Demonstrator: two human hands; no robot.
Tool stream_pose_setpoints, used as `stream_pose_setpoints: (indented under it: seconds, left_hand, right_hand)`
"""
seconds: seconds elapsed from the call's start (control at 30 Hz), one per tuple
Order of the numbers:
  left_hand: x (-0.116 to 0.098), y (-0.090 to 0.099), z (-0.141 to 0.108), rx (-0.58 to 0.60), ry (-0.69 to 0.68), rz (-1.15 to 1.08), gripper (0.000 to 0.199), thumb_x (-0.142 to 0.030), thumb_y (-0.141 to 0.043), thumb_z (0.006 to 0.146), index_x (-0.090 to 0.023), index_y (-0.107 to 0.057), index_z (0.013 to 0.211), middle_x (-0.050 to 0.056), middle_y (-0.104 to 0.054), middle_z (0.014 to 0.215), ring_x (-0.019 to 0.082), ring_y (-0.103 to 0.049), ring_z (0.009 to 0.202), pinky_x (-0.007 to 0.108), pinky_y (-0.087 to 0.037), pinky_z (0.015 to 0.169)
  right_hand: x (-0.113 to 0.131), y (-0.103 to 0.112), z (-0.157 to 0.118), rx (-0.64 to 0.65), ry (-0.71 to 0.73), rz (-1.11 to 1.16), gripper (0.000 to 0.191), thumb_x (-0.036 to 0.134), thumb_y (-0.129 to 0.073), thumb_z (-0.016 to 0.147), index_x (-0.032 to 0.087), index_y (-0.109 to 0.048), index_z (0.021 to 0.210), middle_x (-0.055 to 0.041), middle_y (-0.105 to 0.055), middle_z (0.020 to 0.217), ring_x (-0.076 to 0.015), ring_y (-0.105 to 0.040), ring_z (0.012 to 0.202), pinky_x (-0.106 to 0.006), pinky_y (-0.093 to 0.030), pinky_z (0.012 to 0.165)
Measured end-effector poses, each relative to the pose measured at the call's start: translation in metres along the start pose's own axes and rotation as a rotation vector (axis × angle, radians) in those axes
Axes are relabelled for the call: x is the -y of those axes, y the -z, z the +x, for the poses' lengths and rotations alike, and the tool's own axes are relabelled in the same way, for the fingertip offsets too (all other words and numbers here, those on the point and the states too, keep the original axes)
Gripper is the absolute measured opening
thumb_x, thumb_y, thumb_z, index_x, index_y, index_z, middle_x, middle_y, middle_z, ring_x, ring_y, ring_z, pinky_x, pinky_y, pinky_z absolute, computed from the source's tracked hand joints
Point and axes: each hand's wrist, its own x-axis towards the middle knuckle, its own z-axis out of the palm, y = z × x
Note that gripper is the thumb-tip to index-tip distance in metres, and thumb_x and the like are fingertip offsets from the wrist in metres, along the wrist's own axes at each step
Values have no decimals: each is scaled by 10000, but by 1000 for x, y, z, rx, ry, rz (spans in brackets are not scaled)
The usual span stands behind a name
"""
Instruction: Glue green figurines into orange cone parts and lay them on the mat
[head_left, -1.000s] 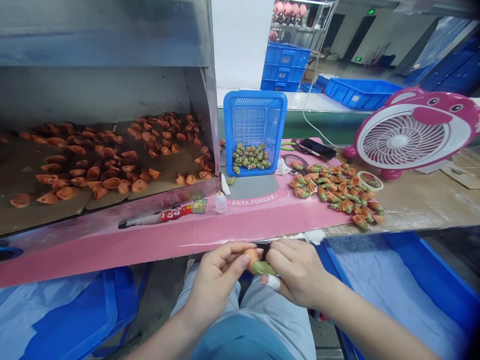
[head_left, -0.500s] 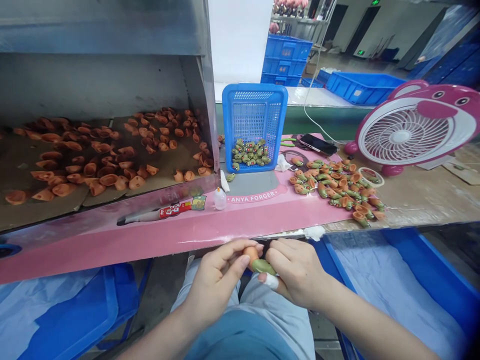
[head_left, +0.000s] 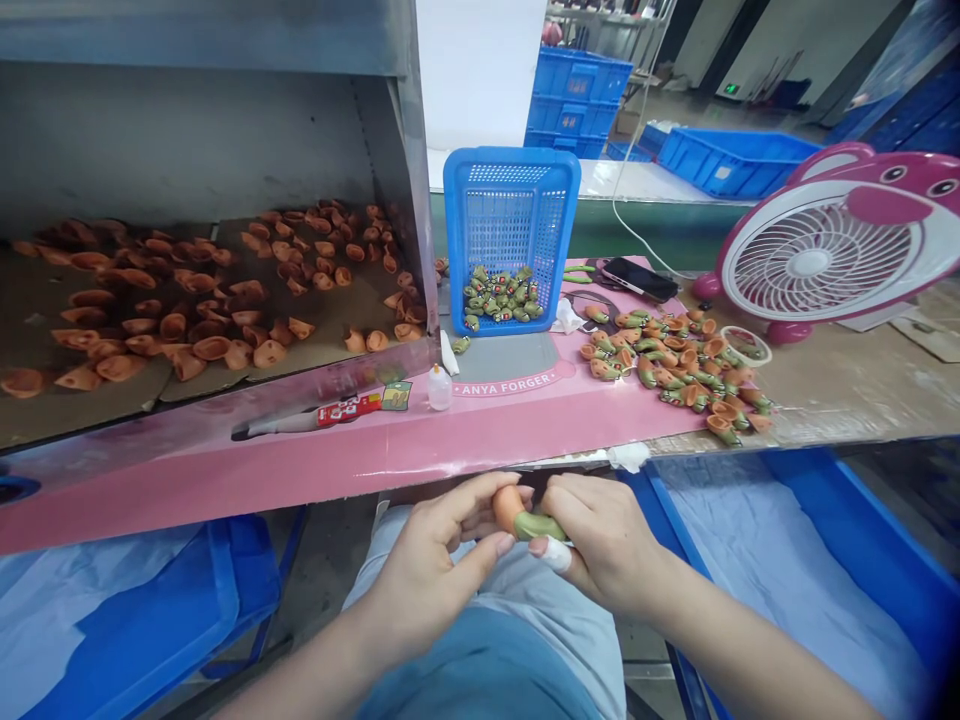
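Observation:
Above my lap, just off the table's front edge, both hands are on one orange and green piece (head_left: pixel 525 520). My left hand (head_left: pixel 450 535) holds its rounded orange end between thumb and fingers. My right hand (head_left: pixel 600 535), with white tape round one digit, is closed on the green end. Beyond them a blue basket (head_left: pixel 513 160) leans upright with small green pieces (head_left: pixel 502 298) in its bottom. To the right lies a pile of joined orange and green pieces (head_left: pixel 679 365). Orange cups (head_left: pixel 172 325) are scattered inside a metal booth at the left.
A small clear bottle (head_left: pixel 439 388) stands on the pink mat (head_left: pixel 405 440). A pink fan (head_left: pixel 817 255) and a phone (head_left: pixel 640 279) are at the right. Blue bins (head_left: pixel 240 580) flank my legs below the table.
The view has shifted slightly. My left thumb has moved away from the orange end, so more of it shows; both hands still have the piece.

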Motion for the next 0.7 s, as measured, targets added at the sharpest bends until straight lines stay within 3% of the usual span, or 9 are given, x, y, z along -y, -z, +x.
stream_pose_setpoints:
  seconds: [0.4, 0.7]
  left_hand:
    - [6, -1, -10, 21, -152, 324, 397, -156, -476, 788, -273, -399, 1159, 7, -591, 1061, 145, -563, 948, 238, -459, 850]
    - [6, 1, -14, 50, -190, 426, 458, -141, -485, 780, -338, -352, 1172, -37, -580, 1070, 121, -556, 955, 199, -454, 836]
  right_hand:
    - [6, 2, -5, -37, 22, 23, 407, 418, -207, 883, 159, -420, 652, -7, -425, 580, -114, -354, 514, -251, -237, 487]
    - [9, 3, -6, -59, 62, 33, 416, 459, -207, 871, 173, -394, 635, 4, -381, 565, -123, -318, 498, -258, -218, 480]
